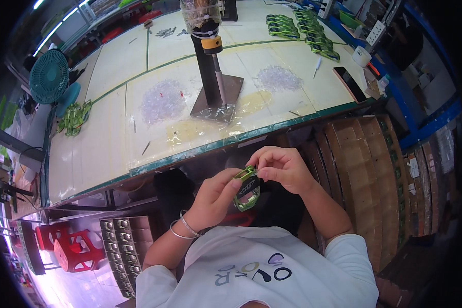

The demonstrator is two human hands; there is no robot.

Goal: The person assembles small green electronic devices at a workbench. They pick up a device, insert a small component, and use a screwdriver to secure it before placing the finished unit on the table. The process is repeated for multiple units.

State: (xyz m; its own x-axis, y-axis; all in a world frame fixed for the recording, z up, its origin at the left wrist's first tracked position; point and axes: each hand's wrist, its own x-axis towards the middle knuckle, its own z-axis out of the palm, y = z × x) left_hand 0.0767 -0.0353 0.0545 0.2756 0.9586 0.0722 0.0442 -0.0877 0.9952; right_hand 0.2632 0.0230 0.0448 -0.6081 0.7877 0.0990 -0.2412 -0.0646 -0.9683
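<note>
Steadying is apparently provided by the left hand [214, 199], its thumb and fingers closed on a green-framed part [247, 188] at centre; the upper end is pinched by the right hand [282, 168], whether over a smaller piece cannot be told. On the tabletop [95, 159], clear heaps [161, 101] are placed at ten and one o'clock, presumably for reach, flanking a black stand [207, 77] at twelve; green pieces [319, 37] are ranked farther, at one.

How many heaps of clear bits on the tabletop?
2. One clear heap left of the black stand, another clear heap right of it, both on the white table. The stand may hide some behind it.
</note>
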